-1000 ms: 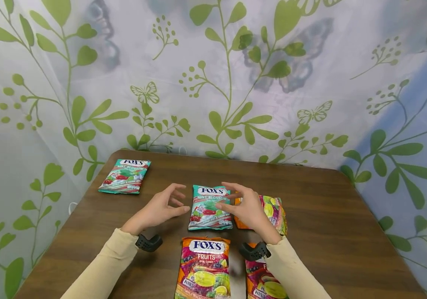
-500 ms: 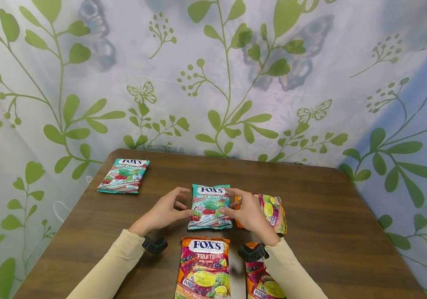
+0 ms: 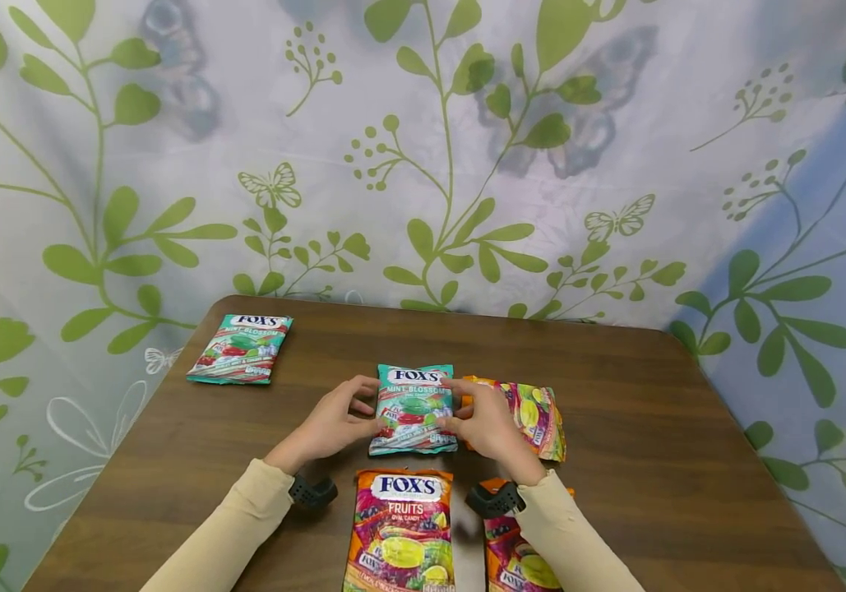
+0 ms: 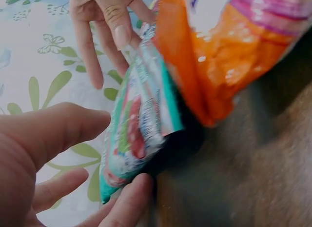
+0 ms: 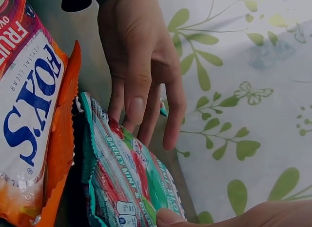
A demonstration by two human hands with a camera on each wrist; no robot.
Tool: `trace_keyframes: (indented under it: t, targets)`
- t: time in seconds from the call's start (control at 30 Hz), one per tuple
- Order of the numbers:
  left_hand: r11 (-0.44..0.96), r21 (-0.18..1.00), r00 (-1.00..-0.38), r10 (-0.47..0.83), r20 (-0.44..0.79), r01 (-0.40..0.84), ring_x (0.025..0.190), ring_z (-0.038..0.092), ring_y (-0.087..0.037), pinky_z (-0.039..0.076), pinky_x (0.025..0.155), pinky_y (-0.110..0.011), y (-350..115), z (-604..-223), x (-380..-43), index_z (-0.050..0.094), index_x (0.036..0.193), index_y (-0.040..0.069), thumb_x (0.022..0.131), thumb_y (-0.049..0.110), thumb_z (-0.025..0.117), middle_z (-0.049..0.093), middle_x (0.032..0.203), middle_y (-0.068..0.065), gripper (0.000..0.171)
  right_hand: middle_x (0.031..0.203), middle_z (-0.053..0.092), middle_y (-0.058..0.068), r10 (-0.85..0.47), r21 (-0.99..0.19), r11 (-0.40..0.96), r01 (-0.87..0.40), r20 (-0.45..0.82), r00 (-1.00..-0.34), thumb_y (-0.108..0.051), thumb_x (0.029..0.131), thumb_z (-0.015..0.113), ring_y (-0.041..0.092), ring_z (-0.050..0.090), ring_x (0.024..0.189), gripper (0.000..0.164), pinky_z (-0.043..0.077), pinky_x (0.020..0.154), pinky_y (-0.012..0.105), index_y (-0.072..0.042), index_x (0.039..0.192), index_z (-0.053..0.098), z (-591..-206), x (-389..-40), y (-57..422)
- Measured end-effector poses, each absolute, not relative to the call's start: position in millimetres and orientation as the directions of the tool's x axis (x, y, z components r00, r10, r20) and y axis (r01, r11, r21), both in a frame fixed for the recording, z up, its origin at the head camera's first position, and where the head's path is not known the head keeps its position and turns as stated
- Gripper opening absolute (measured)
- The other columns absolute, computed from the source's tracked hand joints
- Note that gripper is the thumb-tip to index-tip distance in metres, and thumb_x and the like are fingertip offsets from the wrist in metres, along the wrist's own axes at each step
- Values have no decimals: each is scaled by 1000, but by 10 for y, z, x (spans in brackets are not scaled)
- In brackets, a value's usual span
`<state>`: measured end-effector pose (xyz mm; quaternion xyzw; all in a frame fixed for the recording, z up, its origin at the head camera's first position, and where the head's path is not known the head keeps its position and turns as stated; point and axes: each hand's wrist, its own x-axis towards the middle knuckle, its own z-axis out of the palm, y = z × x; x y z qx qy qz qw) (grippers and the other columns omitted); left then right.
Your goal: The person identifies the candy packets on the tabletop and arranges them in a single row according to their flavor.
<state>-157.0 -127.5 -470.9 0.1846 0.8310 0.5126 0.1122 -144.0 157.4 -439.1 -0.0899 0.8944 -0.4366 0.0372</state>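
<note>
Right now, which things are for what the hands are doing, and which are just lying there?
Seem part of the job:
left hand
right hand
mint bag between the hands

Just lying there, probably:
mint bag at back left
Fruits bag at front middle
colorful bag partly behind right hand
bag partly hidden by right sleeve

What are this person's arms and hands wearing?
Plain cream long sleeves: the left cream sleeve and right cream sleeve reach the wrists. A black, hole-dotted left wristband and similar black right wristband sit at the cuffs. Left hand and right hand are gloveless.
</note>
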Motion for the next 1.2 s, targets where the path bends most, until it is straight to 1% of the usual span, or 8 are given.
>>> trace_keyframes:
  t: [0.17, 0.27, 0.4, 0.6, 0.9, 1.03, 1.2]
  targets:
    - [392, 898, -902, 432, 11, 199, 122, 64, -40, 61, 98, -48, -1253, -4737, -1559, 52, 152, -2, 102, 12, 79, 53, 149, -29, 59, 132, 70, 21, -180, -785, 612, -95, -22, -983, -8, 91, 91, 21, 72, 87, 59, 56, 55, 35, -8, 146, 71, -4410, -1452, 1560]
    - [380, 898, -895, 444, 33, 222, 122, 64, -41, 62, 96, -47, -1239, -4749, -1554, 52, 153, -3, 102, 11, 80, 53, 147, -28, 59, 122, 73, 20, -184, -796, 601, -74, -47, -982, -9, 92, 90, 20, 71, 78, 59, 56, 54, 35, -9, 148, 69, -4418, -1453, 1563]
    - [387, 888, -890, 454, 52, 249, 120, 65, -40, 62, 94, -43, -1220, -4782, -1538, 53, 152, -4, 101, 10, 81, 55, 141, -25, 61, 100, 73, 15, -195, -820, 572, -26, -105, -975, -10, 94, 88, 20, 66, 62, 62, 56, 54, 35, -9, 151, 66, -4433, -1442, 1581]
    - [395, 873, -882, 464, 79, 286, 117, 64, -37, 63, 94, -41, -1180, -4811, -1520, 57, 149, -6, 98, 8, 84, 56, 138, -24, 59, 86, 72, 10, -202, -830, 558, -3, -133, -970, -9, 94, 88, 23, 64, 59, 64, 53, 53, 35, -9, 153, 64, -4474, -1440, 1615]
    - [398, 867, -884, 458, 95, 299, 115, 64, -38, 63, 93, -40, -1194, -4797, -1531, 60, 146, -7, 97, 7, 85, 56, 137, -24, 57, 81, 73, 10, -201, -838, 546, 11, -143, -969, -7, 94, 88, 28, 64, 58, 65, 52, 53, 35, -8, 154, 63, -4503, -1474, 1601]
    - [399, 866, -884, 458, 95, 300, 116, 63, -37, 63, 94, -41, -1208, -4810, -1545, 61, 146, -6, 97, 7, 85, 56, 139, -23, 56, 80, 71, 10, -205, -835, 550, 4, -140, -969, -7, 94, 88, 26, 64, 59, 65, 53, 52, 35, -7, 153, 64, -4495, -1479, 1584]
    - [382, 873, -879, 466, 101, 303, 116, 63, -38, 62, 95, -42, -1219, -4823, -1555, 61, 147, -5, 97, 7, 84, 55, 141, -22, 56, 84, 70, 11, -205, -832, 555, -1, -136, -969, -5, 91, 90, 23, 64, 59, 66, 55, 52, 35, -6, 152, 64, -4492, -1479, 1571]
